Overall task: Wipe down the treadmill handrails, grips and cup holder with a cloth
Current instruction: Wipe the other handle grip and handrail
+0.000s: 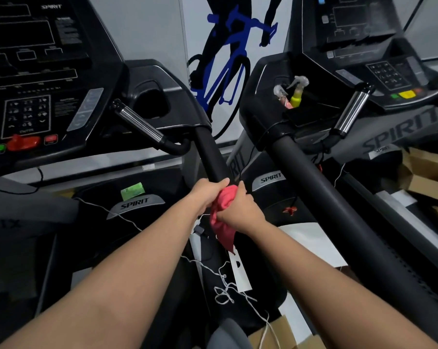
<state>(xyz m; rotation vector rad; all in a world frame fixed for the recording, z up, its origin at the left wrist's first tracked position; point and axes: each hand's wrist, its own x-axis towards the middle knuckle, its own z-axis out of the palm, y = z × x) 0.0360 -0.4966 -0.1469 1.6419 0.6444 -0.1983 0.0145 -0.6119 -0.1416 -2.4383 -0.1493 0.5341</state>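
Head view: both bare arms reach forward to the black handrail (pixel 211 154) of a Spirit treadmill. The left hand (pixel 207 193) curls around the handrail, its thumb touching the top of a red cloth (pixel 223 224). Just below it on the handrail, the right hand (pixel 238 210) clenches the bunched cloth against the bar. The cloth sits between the two hands, and its loose end hangs down past the right wrist. Up the handrail, where it joins the console, lie the dark cup holder (pixel 151 104) and a chrome grip (pixel 139 124). A white tag (pixel 241 274) on tangled string dangles below the cloth. Right of the handrail, spray bottles (pixel 297 93) stand in the neighbouring treadmill's tray.
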